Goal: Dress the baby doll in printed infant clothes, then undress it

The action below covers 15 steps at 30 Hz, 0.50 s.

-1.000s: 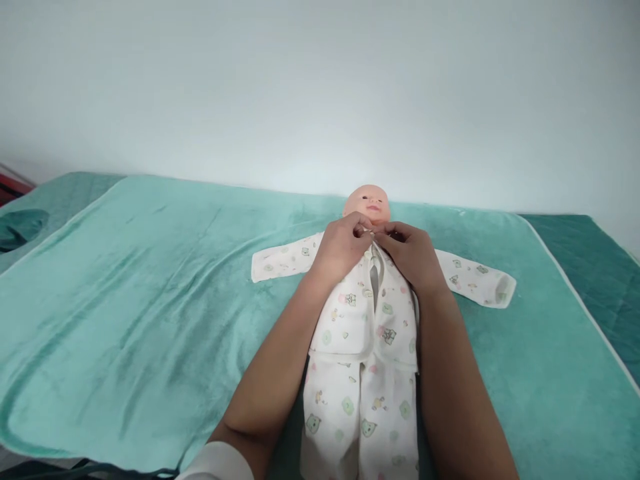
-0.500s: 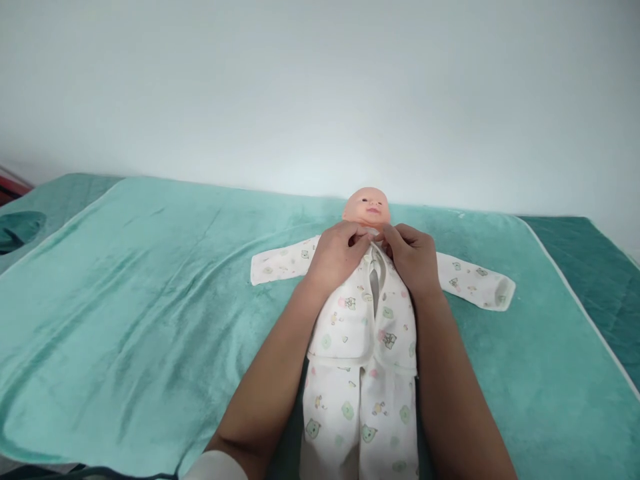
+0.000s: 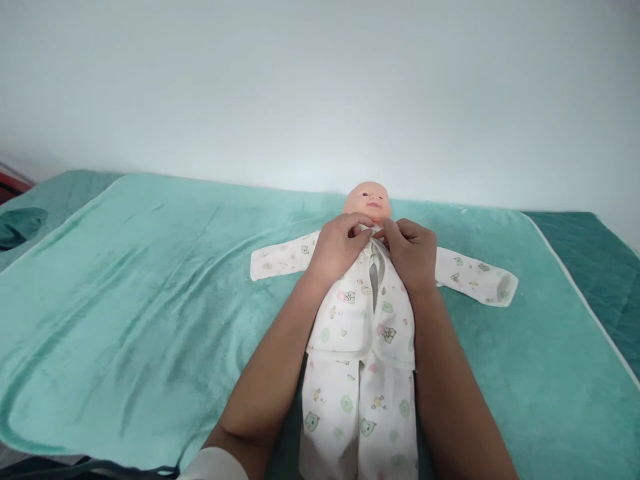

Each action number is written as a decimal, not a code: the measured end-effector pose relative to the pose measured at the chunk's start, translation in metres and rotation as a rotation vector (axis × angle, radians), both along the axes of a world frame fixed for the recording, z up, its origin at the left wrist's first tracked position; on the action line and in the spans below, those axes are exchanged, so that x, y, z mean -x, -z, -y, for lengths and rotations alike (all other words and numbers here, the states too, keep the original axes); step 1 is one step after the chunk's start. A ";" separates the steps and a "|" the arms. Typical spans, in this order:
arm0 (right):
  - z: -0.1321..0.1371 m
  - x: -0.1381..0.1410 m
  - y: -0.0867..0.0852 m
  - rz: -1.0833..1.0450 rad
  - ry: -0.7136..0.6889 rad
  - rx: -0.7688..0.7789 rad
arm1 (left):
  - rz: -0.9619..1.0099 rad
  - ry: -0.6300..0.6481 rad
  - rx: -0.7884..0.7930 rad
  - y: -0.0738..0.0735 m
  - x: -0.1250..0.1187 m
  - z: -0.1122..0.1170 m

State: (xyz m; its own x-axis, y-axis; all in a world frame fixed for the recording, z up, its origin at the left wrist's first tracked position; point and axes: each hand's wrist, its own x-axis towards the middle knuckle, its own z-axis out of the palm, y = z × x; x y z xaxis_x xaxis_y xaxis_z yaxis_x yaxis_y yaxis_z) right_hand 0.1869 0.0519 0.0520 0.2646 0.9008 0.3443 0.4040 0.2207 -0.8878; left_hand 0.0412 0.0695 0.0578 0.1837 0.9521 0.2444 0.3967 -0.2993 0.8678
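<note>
Green blanket (image 3: 165,287) lies below your left hand (image 3: 341,248) and right hand (image 3: 413,252), both pinched closed on the shirt (image 3: 345,327) between them, and tugging too hard could make it slip out.

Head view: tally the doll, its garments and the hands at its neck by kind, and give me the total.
Doll: 1
Printed jacket: 1
Printed trousers: 1 pair
Bare hands: 2, left hand and right hand
Total: 5, counting the trousers as one
</note>
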 end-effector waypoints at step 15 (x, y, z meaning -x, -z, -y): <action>0.001 0.001 0.000 0.111 0.058 -0.056 | -0.053 0.058 -0.055 -0.002 0.006 -0.004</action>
